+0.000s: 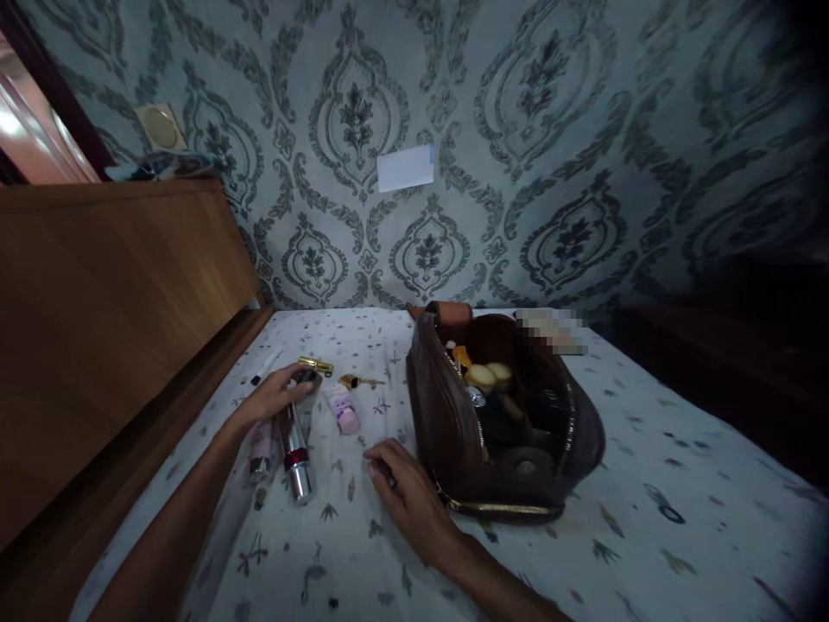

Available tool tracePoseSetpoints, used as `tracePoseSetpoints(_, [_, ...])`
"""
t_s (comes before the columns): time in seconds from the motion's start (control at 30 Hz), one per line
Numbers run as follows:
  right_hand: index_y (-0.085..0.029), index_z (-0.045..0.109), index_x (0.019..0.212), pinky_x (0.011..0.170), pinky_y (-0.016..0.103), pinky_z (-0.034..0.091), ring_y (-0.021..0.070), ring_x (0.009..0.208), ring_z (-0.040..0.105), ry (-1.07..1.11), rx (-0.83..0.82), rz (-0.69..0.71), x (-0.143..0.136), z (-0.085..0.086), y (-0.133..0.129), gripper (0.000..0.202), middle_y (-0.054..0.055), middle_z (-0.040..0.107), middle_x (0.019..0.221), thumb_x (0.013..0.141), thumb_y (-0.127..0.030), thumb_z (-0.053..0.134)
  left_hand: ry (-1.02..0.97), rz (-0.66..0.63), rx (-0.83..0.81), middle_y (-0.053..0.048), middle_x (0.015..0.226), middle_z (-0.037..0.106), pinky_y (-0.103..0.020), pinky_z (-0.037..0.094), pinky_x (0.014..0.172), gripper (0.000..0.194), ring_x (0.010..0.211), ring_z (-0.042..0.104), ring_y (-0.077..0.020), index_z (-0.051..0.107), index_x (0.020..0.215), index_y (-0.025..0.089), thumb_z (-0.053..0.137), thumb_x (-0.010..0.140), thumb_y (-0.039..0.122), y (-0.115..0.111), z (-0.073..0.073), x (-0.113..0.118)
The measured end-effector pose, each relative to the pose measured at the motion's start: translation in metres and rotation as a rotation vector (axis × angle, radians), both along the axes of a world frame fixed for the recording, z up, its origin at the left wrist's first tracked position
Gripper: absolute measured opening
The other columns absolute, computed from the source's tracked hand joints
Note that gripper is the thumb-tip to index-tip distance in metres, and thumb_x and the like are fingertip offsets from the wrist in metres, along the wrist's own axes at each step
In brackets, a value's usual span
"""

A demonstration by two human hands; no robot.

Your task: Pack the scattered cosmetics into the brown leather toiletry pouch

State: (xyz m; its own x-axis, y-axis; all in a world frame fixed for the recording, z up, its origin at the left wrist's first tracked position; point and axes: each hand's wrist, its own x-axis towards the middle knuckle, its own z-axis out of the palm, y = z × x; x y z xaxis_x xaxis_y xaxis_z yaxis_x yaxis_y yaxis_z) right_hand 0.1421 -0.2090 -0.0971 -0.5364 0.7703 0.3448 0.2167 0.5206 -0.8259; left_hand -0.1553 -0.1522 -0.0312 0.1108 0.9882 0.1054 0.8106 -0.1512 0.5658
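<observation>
My left hand [275,397] reaches over the cosmetics on the bed sheet, its thumb and fingers closed around a small dark item [308,377]. Close to its fingertips lies a gold tube [316,364]. Below the hand are a silver bottle with a red band [296,462] and a pink bottle with a silver cap [260,449]. A pink-and-white tube [343,409] and a small gold-and-black item [353,380] lie to its right. My right hand [414,501] rests by the brown bag [446,432], fingers curled; what they hold is hidden.
The unzipped bag holds yellowish round puffs [483,377] and other items. A slim white stick [265,367] lies at the left. A wooden cabinet [123,294] borders the left side, and a patterned wall [414,104] stands behind. A blurred flat item [550,328] lies behind the bag.
</observation>
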Motion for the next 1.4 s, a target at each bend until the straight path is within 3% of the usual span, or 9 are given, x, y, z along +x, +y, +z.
tracePoseSetpoints(0.2, [-0.018, 0.058, 0.102, 0.078, 0.030, 0.049, 0.0175, 0.084, 0.061, -0.014, 0.009, -0.005, 0.000, 0.001, 0.001, 0.017, 0.006, 0.060, 0.095, 0.097, -0.017, 0.043, 0.205, -0.024, -0.041, -0.006, 0.098, 0.072, -0.039, 0.049, 0.088, 0.042, 0.099, 0.062, -0.0302, 0.072, 0.103, 0.023, 0.073, 0.069, 0.049, 0.003, -0.005, 0.000])
tracePoseSetpoints(0.37, [-0.019, 0.058, 0.102, 0.076, 0.028, 0.049, 0.0167, 0.084, 0.061, -0.008, 0.013, 0.001, 0.000, 0.001, 0.001, 0.016, 0.006, 0.061, 0.096, 0.097, -0.016, 0.044, 0.293, 0.021, 0.034, -0.008, 0.108, 0.071, -0.036, 0.047, 0.092, 0.035, 0.102, 0.062, -0.0251, 0.067, 0.112, 0.021, 0.048, 0.092, 0.042, 0.030, 0.000, -0.007])
tracePoseSetpoints(0.53, [-0.020, 0.057, 0.098, 0.076, 0.027, 0.048, 0.0164, 0.085, 0.060, -0.015, 0.038, 0.011, 0.001, 0.001, 0.001, 0.014, 0.005, 0.061, 0.095, 0.097, -0.015, 0.044, 0.398, 0.090, 0.061, -0.013, 0.110, 0.069, -0.038, 0.044, 0.095, 0.029, 0.107, 0.059, -0.0281, 0.067, 0.110, 0.017, 0.050, 0.087, 0.024, 0.058, -0.010, -0.011])
tracePoseSetpoints(0.67, [-0.020, 0.057, 0.097, 0.077, 0.029, 0.048, 0.0175, 0.087, 0.060, -0.018, 0.057, 0.020, 0.002, 0.001, -0.001, 0.015, 0.006, 0.061, 0.095, 0.096, -0.013, 0.044, 0.439, 0.094, 0.049, -0.010, 0.103, 0.069, -0.037, 0.045, 0.092, 0.029, 0.101, 0.061, -0.0261, 0.068, 0.107, 0.021, 0.051, 0.083, 0.016, 0.064, -0.019, -0.007])
tracePoseSetpoints(0.87, [-0.020, 0.057, 0.096, 0.075, 0.029, 0.048, 0.0174, 0.086, 0.059, -0.038, 0.044, 0.007, 0.002, 0.001, -0.003, 0.015, 0.005, 0.060, 0.093, 0.097, -0.013, 0.044, 0.410, -0.004, 0.112, -0.012, 0.111, 0.066, -0.041, 0.042, 0.099, 0.033, 0.109, 0.056, -0.0281, 0.066, 0.116, 0.018, 0.045, 0.090, 0.019, 0.045, -0.002, 0.013])
tracePoseSetpoints(1.0, [-0.019, 0.058, 0.093, 0.075, 0.029, 0.047, 0.0178, 0.085, 0.059, -0.058, 0.032, 0.016, 0.002, 0.004, -0.002, 0.015, 0.006, 0.060, 0.092, 0.095, -0.011, 0.044, 0.396, -0.276, 0.125, -0.006, 0.114, 0.063, -0.036, 0.040, 0.101, 0.037, 0.114, 0.052, -0.0232, 0.065, 0.116, 0.024, 0.046, 0.088, 0.010, 0.015, 0.009, 0.044])
tracePoseSetpoints(1.1, [-0.019, 0.058, 0.091, 0.075, 0.029, 0.047, 0.0179, 0.086, 0.058, -0.058, 0.029, 0.019, 0.002, 0.006, -0.002, 0.016, 0.006, 0.060, 0.092, 0.094, -0.010, 0.044, 0.499, -0.445, 0.134, -0.008, 0.116, 0.057, -0.037, 0.041, 0.094, 0.048, 0.109, 0.050, -0.0243, 0.062, 0.120, 0.025, 0.045, 0.083, 0.000, -0.006, 0.009, 0.066])
tracePoseSetpoints(1.27, [-0.019, 0.057, 0.091, 0.077, 0.029, 0.047, 0.0176, 0.086, 0.058, -0.048, 0.043, 0.018, 0.002, 0.005, -0.002, 0.016, 0.005, 0.060, 0.092, 0.095, -0.011, 0.044, 0.658, -0.438, 0.160, -0.010, 0.109, 0.054, -0.040, 0.040, 0.091, 0.022, 0.105, 0.049, -0.0266, 0.062, 0.103, 0.021, 0.049, 0.091, 0.009, -0.022, 0.001, 0.081])
tracePoseSetpoints(1.4, [-0.019, 0.058, 0.089, 0.075, 0.030, 0.047, 0.0180, 0.083, 0.058, -0.038, 0.051, 0.013, 0.001, 0.002, 0.000, 0.016, 0.005, 0.060, 0.090, 0.094, -0.011, 0.045, 0.696, -0.414, 0.170, -0.011, 0.106, 0.056, -0.043, 0.040, 0.093, 0.016, 0.104, 0.050, -0.0273, 0.062, 0.097, 0.020, 0.048, 0.094, 0.014, -0.026, 0.000, 0.081])
